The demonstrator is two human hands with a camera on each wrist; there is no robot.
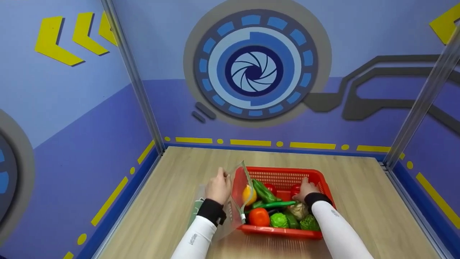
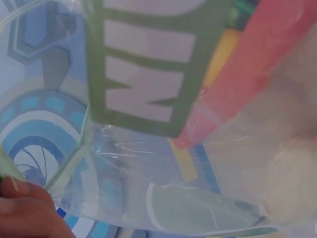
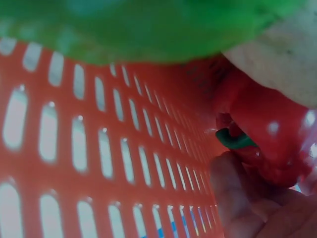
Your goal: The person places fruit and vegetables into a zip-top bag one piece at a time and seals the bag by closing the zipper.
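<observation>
My left hand (image 1: pixel 218 187) pinches the upper edge of a clear zip bag (image 1: pixel 233 212) with green print, left of the basket. The bag's mouth stands spread, and its near end overlaps the basket's left side. In the left wrist view my fingers (image 2: pixel 29 208) are at the bag's rim, and a pale rounded shape (image 2: pixel 292 183) shows through the plastic. Inside the red basket (image 1: pixel 284 234), at its right side, my right hand (image 1: pixel 307 189) has its fingers around a red bell pepper (image 3: pixel 272 129) with a green stem. The head view shows only part of that pepper.
The basket also holds a long green pepper (image 1: pixel 264 191), a thin green chili (image 1: pixel 276 204), a yellow vegetable (image 1: pixel 249 195), a tomato (image 1: pixel 259 217), a green cabbage (image 1: pixel 279 220) and a pale cauliflower-like piece (image 1: pixel 299 210). Walls enclose the wooden table (image 1: pixel 187 165).
</observation>
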